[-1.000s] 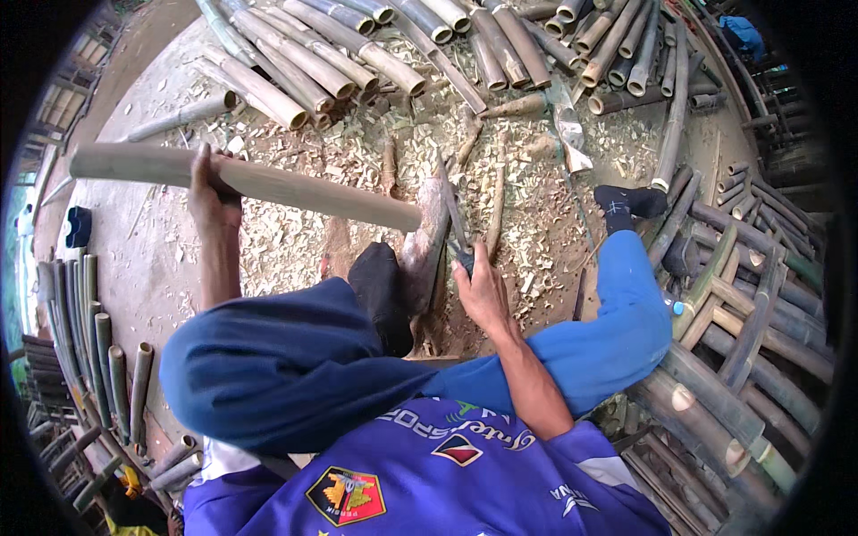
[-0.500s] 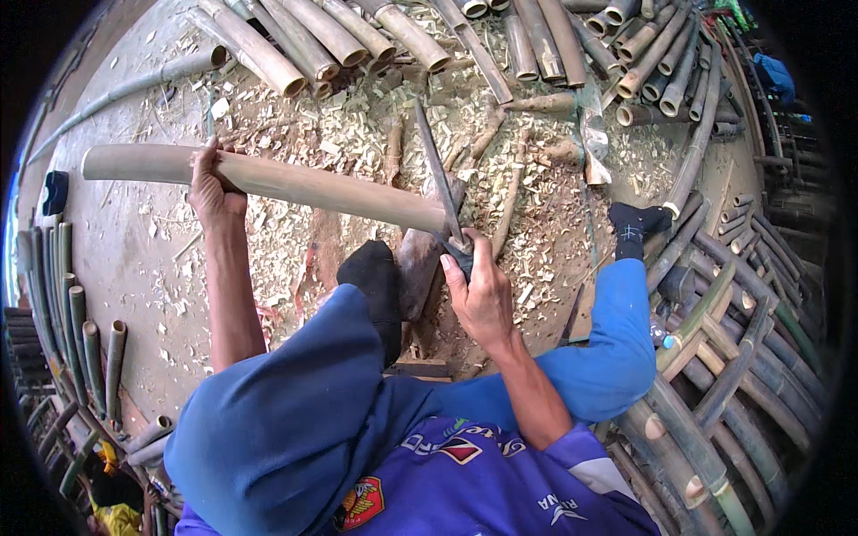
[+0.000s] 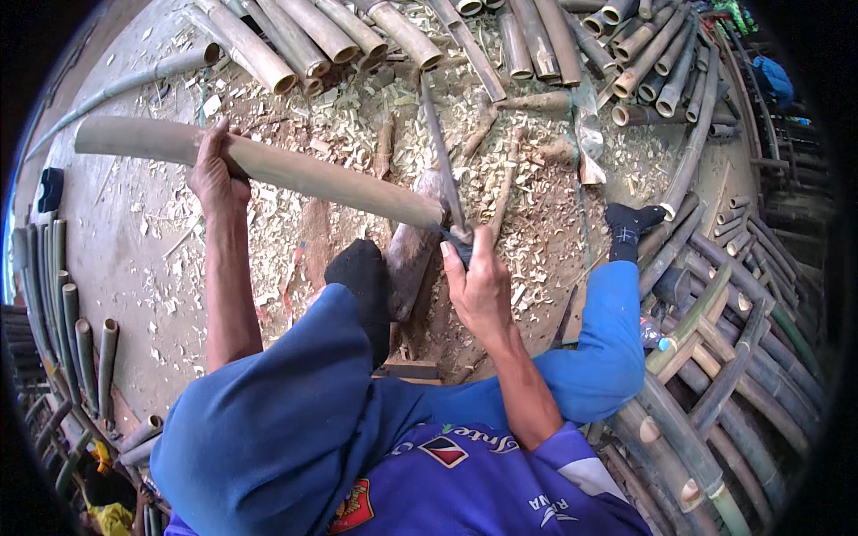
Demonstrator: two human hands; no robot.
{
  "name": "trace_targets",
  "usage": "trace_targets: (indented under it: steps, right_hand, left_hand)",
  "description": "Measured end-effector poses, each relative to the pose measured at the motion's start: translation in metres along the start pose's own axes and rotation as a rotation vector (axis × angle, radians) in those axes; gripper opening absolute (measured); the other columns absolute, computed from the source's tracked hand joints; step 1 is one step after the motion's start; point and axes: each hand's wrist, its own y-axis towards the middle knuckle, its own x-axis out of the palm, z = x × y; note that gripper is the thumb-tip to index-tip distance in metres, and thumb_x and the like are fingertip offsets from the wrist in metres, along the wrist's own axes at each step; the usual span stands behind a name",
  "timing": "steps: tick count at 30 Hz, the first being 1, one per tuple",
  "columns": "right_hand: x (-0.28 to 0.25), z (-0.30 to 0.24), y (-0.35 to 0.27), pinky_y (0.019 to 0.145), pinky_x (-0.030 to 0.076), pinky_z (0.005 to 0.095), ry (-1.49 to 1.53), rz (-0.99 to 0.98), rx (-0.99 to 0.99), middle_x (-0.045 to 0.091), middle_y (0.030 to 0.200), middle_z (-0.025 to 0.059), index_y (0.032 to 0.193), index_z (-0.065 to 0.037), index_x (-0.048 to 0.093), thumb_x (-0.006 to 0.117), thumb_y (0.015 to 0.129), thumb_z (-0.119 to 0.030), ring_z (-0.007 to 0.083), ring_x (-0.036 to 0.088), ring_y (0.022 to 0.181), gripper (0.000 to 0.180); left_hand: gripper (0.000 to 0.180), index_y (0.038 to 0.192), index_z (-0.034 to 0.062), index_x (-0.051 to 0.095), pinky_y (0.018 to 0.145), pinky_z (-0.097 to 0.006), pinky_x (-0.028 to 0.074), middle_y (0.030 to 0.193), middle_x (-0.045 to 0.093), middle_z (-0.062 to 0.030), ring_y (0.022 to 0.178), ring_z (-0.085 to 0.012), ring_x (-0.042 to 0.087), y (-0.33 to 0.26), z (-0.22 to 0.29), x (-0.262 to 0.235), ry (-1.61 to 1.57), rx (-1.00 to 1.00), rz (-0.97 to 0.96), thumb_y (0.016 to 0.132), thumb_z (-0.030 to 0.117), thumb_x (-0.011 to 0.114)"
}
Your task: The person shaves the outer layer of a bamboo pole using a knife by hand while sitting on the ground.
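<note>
So, left hand (image 3: 217,171) grips bamboo (image 3: 331,183), likely steadying it. Right hand (image 3: 483,284) clasps knife handle (image 3: 460,249), blade (image 3: 441,154) beyond its fingers for clearance, presumably.

Smooth, matt bamboo length (image 3: 313,179) and dull metal knife blade (image 3: 441,147)

The floor (image 3: 134,286) shows grey at left and brown toward the middle, where pale shavings (image 3: 541,201) lie scattered. Cut bamboo poles (image 3: 313,29) cover its far side; a longer pole (image 3: 161,70) lies upper left.
</note>
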Motion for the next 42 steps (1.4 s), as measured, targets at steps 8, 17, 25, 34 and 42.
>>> trace_targets:
  steps: [8, 17, 25, 34, 42]
  right_hand:
    - [0.022, 0.041, 0.004, 0.057, 0.054, 0.0468, -0.19, -0.19, 0.152, 0.066, 0.084, 0.0251, 0.104, -0.002, 0.043, 0.061, 0.098, -0.017, 0.0387, 0.069, 0.07, 0.024]
    - [0.009, 0.033, -0.007, 0.058, 0.054, 0.0459, -0.078, -0.177, 0.108, 0.065, 0.083, 0.0234, 0.115, 0.001, 0.046, 0.056, 0.1, -0.028, 0.0391, 0.069, 0.07, 0.034]
    - [-0.012, -0.007, 0.002, 0.056, 0.052, 0.0503, 0.033, -0.033, -0.071, 0.066, 0.079, 0.0259, 0.107, -0.001, 0.044, 0.059, 0.099, -0.025, 0.0454, 0.067, 0.07, 0.029]
    - [0.011, 0.034, -0.004, 0.062, 0.052, 0.0579, -0.152, -0.27, 0.229, 0.066, 0.083, 0.0306, 0.115, 0.002, 0.043, 0.056, 0.1, -0.031, 0.0512, 0.065, 0.074, 0.039]
    - [-0.005, 0.008, -0.009, 0.058, 0.055, 0.0434, 0.134, 0.22, -0.255, 0.066, 0.08, 0.0185, 0.111, -0.001, 0.048, 0.065, 0.096, -0.017, 0.0364, 0.07, 0.069, 0.028]
  left_hand:
    - [0.03, 0.097, -0.0033, 0.059, 0.064, -0.038, 0.061, 0.082, 0.066, -0.0124, 0.07, -0.0244, 0.068, -0.017, 0.008, 0.023, 0.045, 0.038, -0.019, 0.077, 0.0, 0.081]
    - [0.031, 0.101, -0.0037, 0.06, 0.068, -0.039, 0.061, 0.083, 0.066, -0.0131, 0.074, -0.0255, 0.069, -0.026, 0.011, 0.029, 0.029, 0.043, -0.186, 0.079, 0.003, 0.08]
    - [0.04, 0.115, -0.0036, 0.055, 0.085, -0.04, 0.057, 0.099, 0.066, -0.0136, 0.09, -0.0232, 0.067, -0.026, 0.025, 0.017, 0.09, 0.02, -0.378, 0.085, 0.011, 0.076]
    - [0.041, 0.115, 0.0014, 0.056, 0.084, -0.041, 0.059, 0.099, 0.066, -0.0103, 0.093, -0.0212, 0.066, -0.046, 0.035, 0.016, -0.11, -0.021, -0.265, 0.085, 0.017, 0.08]
    - [0.026, 0.098, -0.0014, 0.062, 0.065, -0.037, 0.061, 0.081, 0.067, -0.0119, 0.07, -0.0233, 0.069, -0.046, 0.027, 0.027, 0.155, 0.204, 0.0, 0.081, 0.003, 0.081]
